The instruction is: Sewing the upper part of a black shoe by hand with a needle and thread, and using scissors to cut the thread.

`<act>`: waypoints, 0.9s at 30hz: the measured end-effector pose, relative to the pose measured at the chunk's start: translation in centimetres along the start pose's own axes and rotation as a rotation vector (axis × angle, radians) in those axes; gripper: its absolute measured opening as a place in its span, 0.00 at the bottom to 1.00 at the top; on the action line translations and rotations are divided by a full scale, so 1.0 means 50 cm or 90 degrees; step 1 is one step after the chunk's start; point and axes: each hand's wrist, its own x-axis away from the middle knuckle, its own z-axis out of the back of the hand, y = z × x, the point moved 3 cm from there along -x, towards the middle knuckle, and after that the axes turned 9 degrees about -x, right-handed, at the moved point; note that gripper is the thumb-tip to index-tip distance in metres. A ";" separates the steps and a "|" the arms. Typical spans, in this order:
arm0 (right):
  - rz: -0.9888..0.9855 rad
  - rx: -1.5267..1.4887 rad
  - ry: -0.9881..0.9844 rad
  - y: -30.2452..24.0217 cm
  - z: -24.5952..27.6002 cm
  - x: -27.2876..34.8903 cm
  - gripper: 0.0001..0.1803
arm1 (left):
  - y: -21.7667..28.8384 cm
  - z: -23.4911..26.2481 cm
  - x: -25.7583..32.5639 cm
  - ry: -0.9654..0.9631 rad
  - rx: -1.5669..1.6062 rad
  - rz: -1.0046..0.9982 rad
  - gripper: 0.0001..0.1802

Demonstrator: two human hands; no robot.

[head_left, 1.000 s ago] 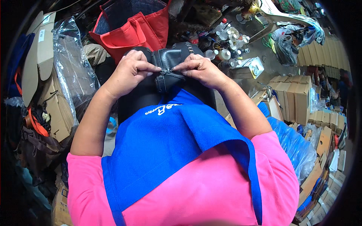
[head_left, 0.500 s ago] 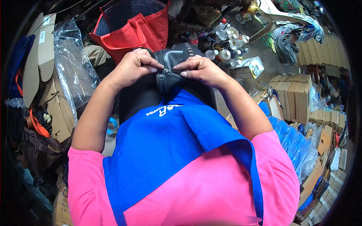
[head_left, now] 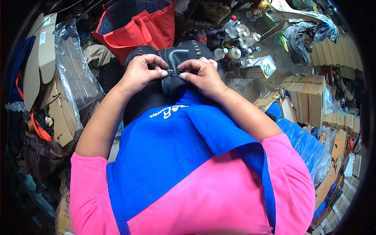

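A black leather piece (head_left: 171, 85) with a stitched seam lies across my lap, its kind not clear. Thick lacing stitches run along its far right part. Over the seam, my left hand (head_left: 145, 75) pinches a dark thread (head_left: 168, 71) between thumb and forefinger. Just to the right, my right hand (head_left: 204, 77) is closed in a pinch on the thread's other side, its fingertips a short way from the left ones. Whether a needle is in either pinch is too small to tell. Below lies my blue apron (head_left: 164, 145) over a pink shirt.
Beyond my knees stands a red bag (head_left: 147, 33) with a silvery lining. Several plastic bottles (head_left: 235, 53) crowd the floor at the far right. Cardboard boxes (head_left: 303, 96) are stacked on the right, and flattened cardboard (head_left: 58, 107) with clear plastic leans on the left.
My right hand has shifted slightly left and its fingers have bent more. The left hand has moved a little right. More of the leather piece's far side shows.
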 end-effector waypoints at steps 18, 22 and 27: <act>-0.056 -0.195 -0.080 -0.004 0.061 -0.044 0.06 | 0.069 0.038 0.035 0.096 -0.381 -0.153 0.06; 0.178 0.347 -0.198 -0.099 0.040 -0.047 0.07 | 0.125 -0.011 0.046 0.046 -0.811 -0.271 0.06; 0.183 0.346 -0.255 -0.079 0.028 -0.043 0.03 | 0.081 -0.014 0.049 -0.039 -0.772 -0.289 0.06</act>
